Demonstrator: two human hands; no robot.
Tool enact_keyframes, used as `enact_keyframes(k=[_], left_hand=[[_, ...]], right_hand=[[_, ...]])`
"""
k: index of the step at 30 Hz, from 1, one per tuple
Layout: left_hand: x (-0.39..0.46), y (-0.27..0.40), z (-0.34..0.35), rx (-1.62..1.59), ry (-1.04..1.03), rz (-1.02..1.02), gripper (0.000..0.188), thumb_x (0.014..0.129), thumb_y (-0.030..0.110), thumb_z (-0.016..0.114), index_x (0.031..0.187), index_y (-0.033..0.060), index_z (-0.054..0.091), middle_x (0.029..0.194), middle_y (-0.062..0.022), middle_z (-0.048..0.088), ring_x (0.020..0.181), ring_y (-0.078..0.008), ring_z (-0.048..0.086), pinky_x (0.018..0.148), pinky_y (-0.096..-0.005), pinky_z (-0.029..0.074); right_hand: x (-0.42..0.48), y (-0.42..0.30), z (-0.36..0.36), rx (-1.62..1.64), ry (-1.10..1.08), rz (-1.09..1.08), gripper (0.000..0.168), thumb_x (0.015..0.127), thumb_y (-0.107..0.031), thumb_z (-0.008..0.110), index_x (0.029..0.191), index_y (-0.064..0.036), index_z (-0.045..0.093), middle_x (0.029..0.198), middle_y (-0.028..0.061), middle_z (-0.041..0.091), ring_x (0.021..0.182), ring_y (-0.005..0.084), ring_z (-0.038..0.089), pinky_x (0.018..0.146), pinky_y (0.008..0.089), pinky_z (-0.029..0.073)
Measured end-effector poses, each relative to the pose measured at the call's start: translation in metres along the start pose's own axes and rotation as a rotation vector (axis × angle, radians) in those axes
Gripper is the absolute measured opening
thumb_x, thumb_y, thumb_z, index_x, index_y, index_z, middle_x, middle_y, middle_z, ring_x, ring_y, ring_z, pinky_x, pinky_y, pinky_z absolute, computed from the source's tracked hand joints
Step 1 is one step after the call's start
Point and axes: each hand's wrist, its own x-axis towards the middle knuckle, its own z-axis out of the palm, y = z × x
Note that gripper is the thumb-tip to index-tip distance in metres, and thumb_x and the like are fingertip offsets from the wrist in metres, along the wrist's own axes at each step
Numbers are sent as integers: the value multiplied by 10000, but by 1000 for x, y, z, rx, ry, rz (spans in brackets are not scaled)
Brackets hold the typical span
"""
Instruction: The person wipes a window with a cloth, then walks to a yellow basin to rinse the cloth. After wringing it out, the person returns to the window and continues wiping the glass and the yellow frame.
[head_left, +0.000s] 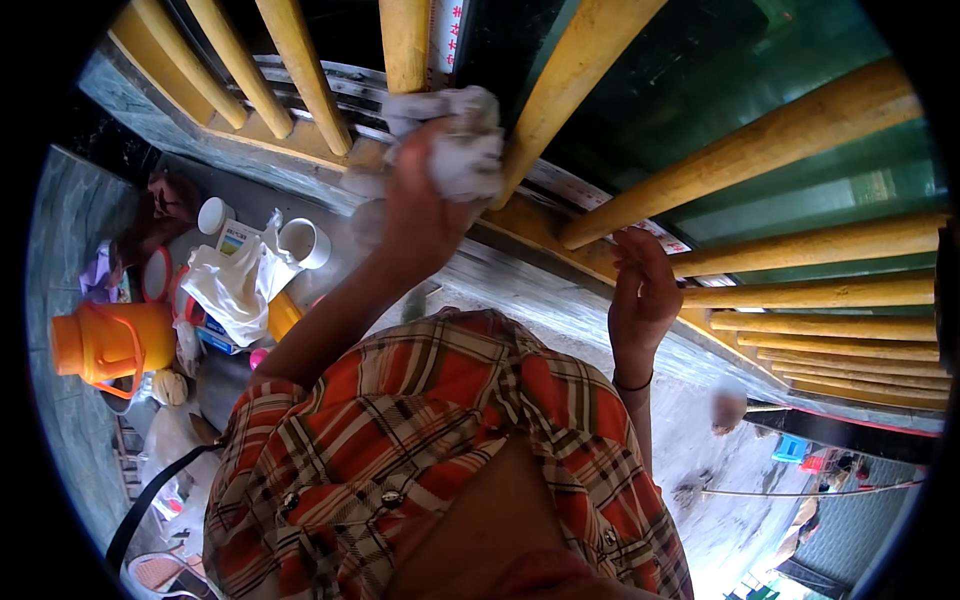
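My left hand (427, 202) is shut on a crumpled whitish-grey cloth (469, 146), slightly blurred. The cloth lies against the lower end of a yellow wooden bar (405, 52), one of several in a window grille. To the right, my right hand (645, 289) is raised beside the grille's yellow sill, its fingers loosely bent and nothing seen in them. Its fingertips are near the lower end of another thick yellow bar (735, 154); whether they touch the frame is unclear. Dark green glass (810, 180) shows behind the bars.
On the left, a grey surface (337, 225) holds a white cup (304, 244), a white plastic bag (232, 285), tubs and boxes. An orange insulated jug (112, 345) stands beyond them. A grey stone ledge (525, 277) runs below the grille. A blue stool-like object (790, 448) is far right.
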Motion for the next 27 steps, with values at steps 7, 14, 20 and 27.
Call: enact_keyframes(k=[7,14,20,27], left_hand=[[-12,-38,39,264,71,-40,642,732,125,691,1275,-12,376,987,-250,608,909,-415,613,846,-437,487],[4,-1,29,344,91,-97,721,726,61,658,1345,16,291,1213,-279,492,1080,-430,529,934,-447,431],[1,-9,40,427,78,-188,783,728,180,703,1365,11,280,1212,-286,470,1099,-426,498,947,-470,404],[-14,-62,30,-202,-101,-259,456,813,151,607,1228,33,460,1147,-202,537,1079,-354,531,920,-402,433]], right_hand=[[-9,13,-2,-18,19,40,245,820,110,477,996,24,623,852,111,672,768,163,657,701,264,513],[-26,14,-17,-49,56,150,220,797,103,490,946,12,624,788,113,652,705,190,652,657,273,505],[-39,26,-20,8,19,268,248,794,124,471,972,31,616,823,89,656,731,151,638,684,262,507],[-38,26,-12,43,-16,213,254,792,121,497,994,26,619,823,101,663,718,165,648,673,271,515]])
